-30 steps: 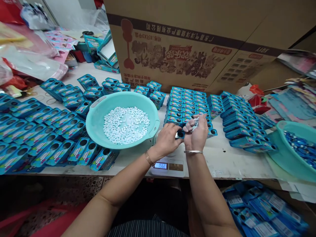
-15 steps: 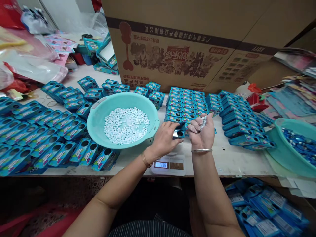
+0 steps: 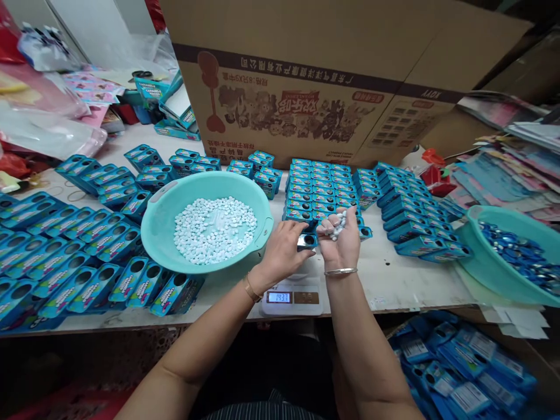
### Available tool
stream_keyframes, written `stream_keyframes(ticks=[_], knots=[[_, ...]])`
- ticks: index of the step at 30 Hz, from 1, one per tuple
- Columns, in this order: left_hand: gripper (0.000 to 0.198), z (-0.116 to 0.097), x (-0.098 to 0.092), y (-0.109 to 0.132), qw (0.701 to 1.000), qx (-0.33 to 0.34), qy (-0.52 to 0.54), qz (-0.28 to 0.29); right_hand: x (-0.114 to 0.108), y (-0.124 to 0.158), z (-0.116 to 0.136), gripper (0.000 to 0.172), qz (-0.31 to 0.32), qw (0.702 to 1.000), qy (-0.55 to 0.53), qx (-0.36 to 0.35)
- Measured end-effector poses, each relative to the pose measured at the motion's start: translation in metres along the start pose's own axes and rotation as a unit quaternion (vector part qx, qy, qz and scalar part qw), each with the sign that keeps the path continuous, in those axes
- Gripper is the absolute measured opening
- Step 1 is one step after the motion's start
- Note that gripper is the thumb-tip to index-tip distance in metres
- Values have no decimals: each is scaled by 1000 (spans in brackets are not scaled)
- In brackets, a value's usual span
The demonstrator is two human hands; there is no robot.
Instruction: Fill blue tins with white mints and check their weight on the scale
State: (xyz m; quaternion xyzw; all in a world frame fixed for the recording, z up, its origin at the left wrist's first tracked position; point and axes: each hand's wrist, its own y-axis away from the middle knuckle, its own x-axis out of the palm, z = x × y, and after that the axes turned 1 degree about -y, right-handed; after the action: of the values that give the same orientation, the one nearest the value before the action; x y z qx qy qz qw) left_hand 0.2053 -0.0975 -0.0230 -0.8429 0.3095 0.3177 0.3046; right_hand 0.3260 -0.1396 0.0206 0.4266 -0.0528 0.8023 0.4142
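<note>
My left hand [image 3: 286, 248] is curled around a small blue box [image 3: 308, 240], its fingers at the far side and thumb at the near side. The box has a round dark hole in its top end and stands over the digital scale [image 3: 311, 304], whose display reads about 143.7. Palm up beside the box, my right hand [image 3: 343, 239] holds several small white candies [image 3: 338, 225] in its curled fingers. To the left sits a turquoise basin [image 3: 151, 233] with a layer of white candies [image 3: 219, 227] in it.
Rows of blue boxes stand at the left [image 3: 65, 251], behind my hands [image 3: 321, 181] and at the right [image 3: 409, 216]. A large carton [image 3: 280, 64] closes off the back. A turquoise tub [image 3: 485, 256] of blue wrapped pieces stands at the right. More blue boxes [image 3: 468, 361] lie below the table edge.
The camera view has shifted, so the scene sits slightly further left. My right hand has turned slightly over the box. The scale display went from about 143.6 to 143.7.
</note>
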Motion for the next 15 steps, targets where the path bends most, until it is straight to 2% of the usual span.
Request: stream_keyframes(ticks=[4,9,15], knots=[[42,1,3,-3,1000,-5,-4,10,3,3,-11,44,-11,998,33,-43],[32,3,5,-4,1000,-10,-8,10,2,5,-15,45,5,993,75,-95],[27,5,7,-4,1000,-5,2,8,5,6,-17,46,4,991,82,-110]])
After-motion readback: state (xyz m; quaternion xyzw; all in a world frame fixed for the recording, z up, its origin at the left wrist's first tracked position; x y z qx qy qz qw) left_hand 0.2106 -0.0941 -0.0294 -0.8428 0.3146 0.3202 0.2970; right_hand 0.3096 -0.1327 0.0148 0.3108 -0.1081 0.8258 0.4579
